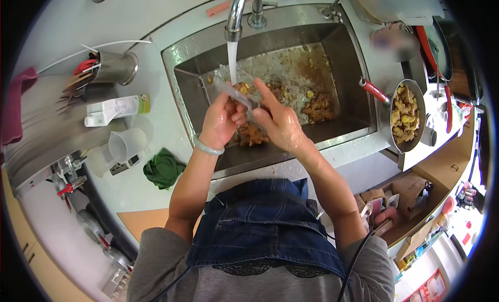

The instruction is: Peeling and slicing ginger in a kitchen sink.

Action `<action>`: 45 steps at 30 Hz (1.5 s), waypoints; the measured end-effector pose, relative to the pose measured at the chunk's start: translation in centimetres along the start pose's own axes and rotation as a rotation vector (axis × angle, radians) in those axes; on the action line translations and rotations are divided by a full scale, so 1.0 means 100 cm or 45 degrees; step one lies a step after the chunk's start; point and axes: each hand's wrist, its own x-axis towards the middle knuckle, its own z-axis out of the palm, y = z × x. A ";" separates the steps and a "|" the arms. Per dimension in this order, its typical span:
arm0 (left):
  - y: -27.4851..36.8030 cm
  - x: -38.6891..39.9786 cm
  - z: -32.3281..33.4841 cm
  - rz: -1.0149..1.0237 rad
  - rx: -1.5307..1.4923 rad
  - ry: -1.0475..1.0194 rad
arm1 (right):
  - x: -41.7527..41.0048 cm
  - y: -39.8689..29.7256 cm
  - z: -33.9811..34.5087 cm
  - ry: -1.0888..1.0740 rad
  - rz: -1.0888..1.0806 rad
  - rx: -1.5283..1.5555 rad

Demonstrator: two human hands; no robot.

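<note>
Water runs from the chrome faucet (234, 25) into the stainless steel sink (195, 103). Over the basin, my left hand (221, 121) has its fingers curled round a blurred, greyish, elongated tool (234, 93), whose exact kind I cannot tell. My right hand (282, 123) is close beside it, index finger extended, thumb near the tool's lower end; whether it grips the tool is unclear. Brown, unpeeled ginger root (319, 108) lies at the right of the basin, and another ginger piece (252, 134) is below my hands. Small peel scraps float in the murky water.
A red-handled pan (397, 126) of ginger pieces stands right of the sink. Left on the counter are a mesh utensil holder (117, 67), a white carton (117, 110), a clear plastic measuring jug (126, 144) and a bundled green cloth or bag (163, 168). An open drawer (432, 200) is at lower right.
</note>
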 end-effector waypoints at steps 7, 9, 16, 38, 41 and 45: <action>0.000 -0.021 0.034 0.063 0.135 0.084 | -0.008 -0.025 -0.010 -0.097 -0.137 -0.110; -0.001 -0.022 0.030 0.070 0.106 0.027 | -0.009 -0.027 -0.009 -0.120 -0.154 -0.145; -0.005 -0.035 0.053 0.059 0.009 0.158 | -0.016 -0.024 0.000 0.076 -0.355 -0.278; -0.010 -0.051 0.053 0.190 0.174 0.116 | -0.023 -0.038 -0.015 -0.119 -0.228 -0.086; -0.015 -0.052 0.058 0.351 0.331 0.209 | -0.023 -0.046 -0.016 -0.107 -0.221 -0.236; -0.024 -0.050 0.061 0.488 0.401 0.348 | -0.024 -0.044 -0.008 0.068 -0.303 -0.246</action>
